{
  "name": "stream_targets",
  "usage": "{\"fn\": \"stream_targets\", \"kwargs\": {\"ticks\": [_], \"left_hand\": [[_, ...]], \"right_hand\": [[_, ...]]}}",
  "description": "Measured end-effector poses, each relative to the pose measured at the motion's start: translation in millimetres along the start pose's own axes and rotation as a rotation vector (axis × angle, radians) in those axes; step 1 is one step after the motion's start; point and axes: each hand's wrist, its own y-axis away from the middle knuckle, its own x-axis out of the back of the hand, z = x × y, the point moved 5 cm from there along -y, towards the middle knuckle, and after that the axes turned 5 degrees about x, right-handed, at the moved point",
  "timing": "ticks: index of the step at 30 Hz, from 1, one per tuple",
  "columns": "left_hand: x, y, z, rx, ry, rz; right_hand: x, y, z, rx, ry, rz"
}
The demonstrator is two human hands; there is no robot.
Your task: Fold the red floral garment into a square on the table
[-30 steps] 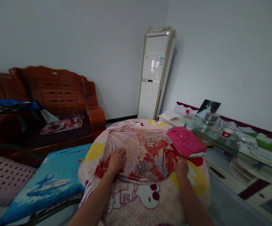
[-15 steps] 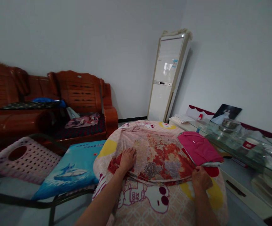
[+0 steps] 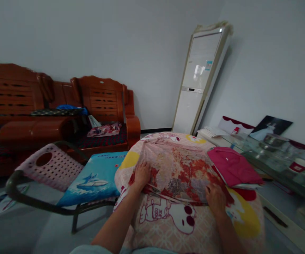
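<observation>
A thin pinkish top (image 3: 176, 173) with a red, orange and grey print lies spread on a round table covered by a cartoon-dog cloth (image 3: 168, 240). My left hand (image 3: 142, 175) rests on the top's left side, its fingers laid out on the fabric. On the lower right part of the top, my right hand (image 3: 216, 199) presses down with its fingers slightly bent and apart. Red fabric of the top shows to the right of that hand. A folded magenta garment (image 3: 233, 165) lies on other folded cloth just beyond the top's right side.
A chair (image 3: 52, 164) with a blue cushion (image 3: 96, 180) stands left of the table. Behind it is a wooden sofa (image 3: 102, 102) with cloths on it. A tall air conditioner (image 3: 191, 81) stands in the corner. At right, a glass-topped cabinet (image 3: 263, 162) holds a paper cup (image 3: 297, 165).
My right hand has let go of the top's right edge and moved inward onto the fabric. My left hand stays on the left side. The view has turned slightly left.
</observation>
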Motion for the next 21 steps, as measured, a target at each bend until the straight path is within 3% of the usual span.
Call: {"fn": "stream_targets", "kwargs": {"ticks": [3,8,12,16,21], "left_hand": [[4.8,-6,-19,0.052,-0.047,0.015],[-0.9,-16,-45,0.12,-0.075,0.044],[-2.3,-16,-48,0.094,-0.096,0.079],[3.6,-15,-46,0.077,-0.087,0.107],[20.6,-12,-56,0.239,0.02,0.151]], "right_hand": [[4,3,0,-0.108,0.091,-0.127],[19,7,4,-0.221,0.179,-0.116],[20,11,8,-0.245,0.213,-0.069],[19,9,9,-0.245,0.256,-0.139],[21,7,9,-0.251,0.261,-0.177]]}}
